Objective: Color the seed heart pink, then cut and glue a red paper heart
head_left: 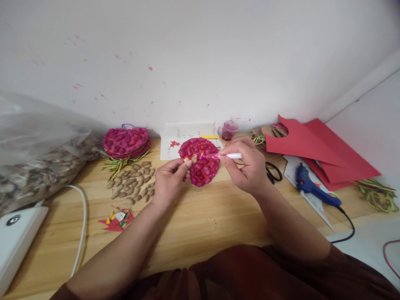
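A white wall (200,54), flecked with pink splashes, rises behind a pale wooden tabletop (200,225) with visible grain. At the left slumps a clear, crinkled plastic bag (46,114), its lower part filled with rough brown peanuts. At the far right, smooth red paper sheets (315,141) overlap, one with a curved bite cut from its edge.

The left hand (171,180) pinches the left edge of a peanut-studded disc (201,164) between thumb and fingers. The right hand (245,166) is closed round a slim white pen or brush (233,156), its bright pink tip against the disc's right half; which tool it is, I cannot tell. The disc is thus between the two hands, raised above the table and tilted towards the wearer. It is round and knobbly, magenta peanuts on a red ground, with a few cream-coloured lumps beside the left thumb.

A stack of similar discs (125,141) stands beside the bag, green and yellow cords (117,166) trailing from it. A blue glue gun (317,189) lies by the red sheets, and black looped handles (273,172) show just past the right wrist. A translucent cup (230,130) holds dark pink liquid. Loose peanuts (134,183), ridged and waisted, are scattered left of the left hand, with small coloured paper scraps (118,221) nearer the wearer.
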`<state>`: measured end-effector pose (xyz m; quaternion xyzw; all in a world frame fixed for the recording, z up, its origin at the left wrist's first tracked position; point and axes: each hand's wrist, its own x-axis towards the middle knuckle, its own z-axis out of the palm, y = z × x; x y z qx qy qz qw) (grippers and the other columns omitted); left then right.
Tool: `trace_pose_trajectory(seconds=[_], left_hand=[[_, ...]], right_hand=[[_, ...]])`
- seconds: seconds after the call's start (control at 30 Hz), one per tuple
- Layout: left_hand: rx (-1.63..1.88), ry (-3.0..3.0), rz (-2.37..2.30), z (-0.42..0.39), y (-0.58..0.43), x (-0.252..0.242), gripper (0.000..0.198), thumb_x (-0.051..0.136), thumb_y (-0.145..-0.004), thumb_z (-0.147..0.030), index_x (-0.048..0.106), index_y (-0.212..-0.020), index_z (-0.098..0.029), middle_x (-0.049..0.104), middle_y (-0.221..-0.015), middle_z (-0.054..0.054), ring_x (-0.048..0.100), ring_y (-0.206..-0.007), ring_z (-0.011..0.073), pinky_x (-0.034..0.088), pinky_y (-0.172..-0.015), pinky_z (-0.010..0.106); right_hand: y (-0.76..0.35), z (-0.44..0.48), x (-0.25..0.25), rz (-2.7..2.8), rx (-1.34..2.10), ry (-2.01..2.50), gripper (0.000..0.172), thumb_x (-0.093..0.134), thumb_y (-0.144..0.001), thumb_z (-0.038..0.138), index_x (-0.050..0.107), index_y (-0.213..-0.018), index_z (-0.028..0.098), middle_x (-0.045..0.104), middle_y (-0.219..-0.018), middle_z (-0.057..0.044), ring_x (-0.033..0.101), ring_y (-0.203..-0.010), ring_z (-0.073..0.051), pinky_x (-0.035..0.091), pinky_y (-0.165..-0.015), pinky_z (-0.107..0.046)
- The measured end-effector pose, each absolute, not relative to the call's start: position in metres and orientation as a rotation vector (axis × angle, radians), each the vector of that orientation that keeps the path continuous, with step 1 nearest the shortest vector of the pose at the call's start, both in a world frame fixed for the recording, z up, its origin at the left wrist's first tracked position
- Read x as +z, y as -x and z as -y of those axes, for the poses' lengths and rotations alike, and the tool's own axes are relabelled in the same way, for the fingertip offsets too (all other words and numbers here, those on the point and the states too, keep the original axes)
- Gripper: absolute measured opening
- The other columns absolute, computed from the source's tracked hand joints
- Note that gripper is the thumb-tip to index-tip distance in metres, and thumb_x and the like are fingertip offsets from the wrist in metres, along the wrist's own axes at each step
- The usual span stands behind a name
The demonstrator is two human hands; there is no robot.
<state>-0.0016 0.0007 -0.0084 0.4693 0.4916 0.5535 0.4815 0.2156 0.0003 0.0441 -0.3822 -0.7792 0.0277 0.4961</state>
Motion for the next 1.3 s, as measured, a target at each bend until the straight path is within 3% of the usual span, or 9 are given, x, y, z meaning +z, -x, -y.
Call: trace_pose_trajectory(seconds=[0.53,0.97,1.3], left_hand=[[1.399,-1.277,-1.262,0.002,0.0,0.0,0.012,0.079,-0.076,-0.03,0.08,-0.074,-0.018,0.062,-0.054,-0.001,0.05,-0.049,0.0118,0.041,-0.051,0.022],[1.432,-1.402,-1.299,0.002,0.003,-0.011,0.016,0.079,-0.08,-0.034,0.083,-0.081,-0.019,0.068,-0.062,0.002,0.057,-0.056,0.0144,0.047,-0.057,0.024],[1.446,-1.337,-1.297,0.004,0.001,-0.005,0.015,0.083,-0.075,-0.031,0.085,-0.084,-0.02,0.073,-0.069,0.002,0.061,-0.056,0.0147,0.049,-0.058,0.025]], right_hand=[[-0.217,-0.002,0.045,1.893,0.062,0.931,0.006,0.068,-0.091,0.021,0.071,-0.094,0.026,0.073,-0.086,-0.003,0.064,-0.092,-0.024,0.052,-0.087,-0.044],[-0.217,-0.002,0.044,1.851,0.047,0.957,0.006,0.068,-0.092,0.021,0.071,-0.093,0.026,0.074,-0.085,-0.003,0.064,-0.091,-0.024,0.051,-0.086,-0.044],[-0.213,0.0,0.044,1.84,0.049,0.943,0.006,0.068,-0.092,0.021,0.071,-0.094,0.026,0.074,-0.085,-0.003,0.065,-0.088,-0.023,0.052,-0.085,-0.044]])
